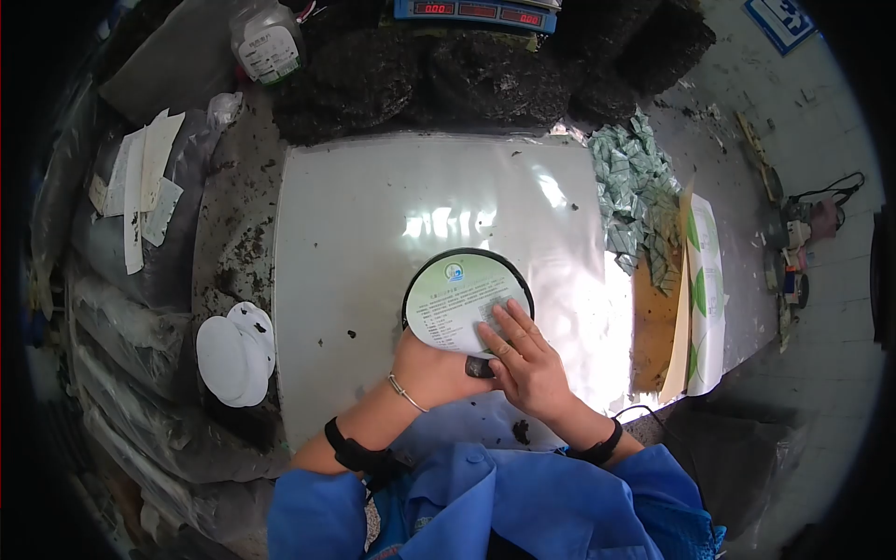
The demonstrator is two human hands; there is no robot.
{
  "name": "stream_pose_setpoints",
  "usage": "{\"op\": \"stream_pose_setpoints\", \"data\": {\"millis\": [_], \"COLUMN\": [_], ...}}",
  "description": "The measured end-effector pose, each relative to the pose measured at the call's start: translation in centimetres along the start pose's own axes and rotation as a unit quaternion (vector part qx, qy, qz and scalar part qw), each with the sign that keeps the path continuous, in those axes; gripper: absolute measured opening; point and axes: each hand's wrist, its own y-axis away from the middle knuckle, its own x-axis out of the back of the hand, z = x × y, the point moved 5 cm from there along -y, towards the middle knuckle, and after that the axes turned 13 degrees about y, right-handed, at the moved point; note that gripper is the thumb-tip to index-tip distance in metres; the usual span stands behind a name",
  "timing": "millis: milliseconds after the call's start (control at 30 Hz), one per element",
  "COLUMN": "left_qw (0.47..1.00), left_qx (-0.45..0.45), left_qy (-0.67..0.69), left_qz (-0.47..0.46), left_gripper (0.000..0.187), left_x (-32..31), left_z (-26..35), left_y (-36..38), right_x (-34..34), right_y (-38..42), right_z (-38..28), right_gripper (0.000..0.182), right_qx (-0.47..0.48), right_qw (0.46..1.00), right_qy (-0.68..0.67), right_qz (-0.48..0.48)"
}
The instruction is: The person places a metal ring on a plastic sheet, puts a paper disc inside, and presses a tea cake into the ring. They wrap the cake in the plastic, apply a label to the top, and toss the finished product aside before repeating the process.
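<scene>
A round black-rimmed container [408,291], seen from above, is held over the front part of the work surface. On its top lies a round pale-green printed label [448,303] with a small blue logo. My left hand [434,366] grips the container from its near left side, most of its fingers hidden beneath. Flat on the label's right part rest the outstretched fingers of my right hand [530,362]. A small dark piece [480,368] shows between the two hands; I cannot make out what it is.
White round discs [229,366] lie left of the pale work surface [355,205]. Black bags [373,89] line the back, below a blue digital scale [476,11]. Small green packets [630,177] and an open carton [705,294] stand right. A plastic jar [269,49] is back left.
</scene>
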Motion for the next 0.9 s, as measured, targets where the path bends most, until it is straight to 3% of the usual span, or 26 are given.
{"op": "stream_pose_setpoints", "data": {"millis": [67,133,167,200,267,333,367,400,467,500,533,567,633,700,733,800,900], "left_qw": [0.997,0.999,0.998,0.994,0.991,0.995,0.969,0.971,0.975,0.977,0.986,0.947,0.906,0.816,0.837,0.789,0.778], "left_qx": [0.054,0.035,0.039,0.043,0.114,0.022,0.026,0.038,-0.119,-0.115,0.007,0.131,0.142,0.158,0.126,0.205,0.221], "left_qy": [0.04,0.006,0.051,0.097,0.054,0.006,-0.012,-0.009,0.063,0.055,0.166,0.271,0.307,0.527,0.509,0.579,0.587], "left_qz": [-0.021,-0.038,-0.021,-0.004,-0.05,-0.101,-0.245,-0.234,-0.174,-0.172,-0.033,0.112,0.254,0.179,0.159,0.023,0.048], "left_gripper": [0.077,0.077,0.077,0.078,0.082,0.082,0.084,0.084,0.08,0.08,0.074,0.068,0.056,0.051,0.053,0.068,0.081], "left_x": [-0.3,-0.5,-0.6,-0.7,-0.7,-1.3,-0.3,1.6,4.9,5.2,6.7,7.6,2.3,-0.5,-1.5,-3.1,-2.1], "left_z": [-0.2,0.0,-0.3,-0.5,-0.4,-1.7,-1.8,-2.0,-0.3,-0.4,-1.6,-2.8,-6.1,-8.0,-7.8,-7.9,-4.4], "left_y": [0.2,0.2,0.5,0.7,0.8,2.5,3.0,4.3,7.3,7.3,6.6,7.0,3.5,0.4,-0.5,-1.5,-2.3], "right_x": [0.5,3.0,4.5,4.8,3.4,-3.3,-3.7,-3.6,-3.1,-3.0,-3.0,-3.0,-2.6,-3.5,-3.7,-2.8,-3.3], "right_y": [-0.2,-1.7,-2.5,-3.6,-7.2,-7.4,-7.3,-7.4,-7.1,-7.2,-7.5,-7.4,-7.0,-3.5,-2.1,-0.4,-0.6], "right_z": [-0.5,-0.9,-0.9,-0.3,-0.2,0.6,1.0,1.1,0.5,0.1,-0.1,-0.4,-1.1,-1.5,-1.5,-1.8,-0.9], "right_gripper": [0.055,0.063,0.066,0.064,0.063,0.063,0.062,0.062,0.063,0.065,0.065,0.066,0.073,0.074,0.075,0.072,0.059], "right_qx": [-0.01,0.016,0.058,0.03,0.068,0.142,0.144,0.158,0.182,0.175,0.18,0.173,0.176,0.208,0.235,0.209,0.167], "right_qw": [0.999,0.984,0.974,0.955,0.993,0.982,0.982,0.98,0.975,0.978,0.977,0.977,0.972,0.963,0.951,0.961,0.976], "right_qy": [0.037,0.107,0.112,0.088,0.067,0.075,0.06,0.059,0.081,0.064,0.061,0.081,0.136,0.132,0.128,0.112,0.027], "right_qz": [-0.029,-0.143,-0.186,-0.281,-0.066,-0.096,-0.102,-0.11,-0.099,-0.098,-0.094,-0.095,-0.069,-0.11,-0.157,-0.141,-0.134]}}
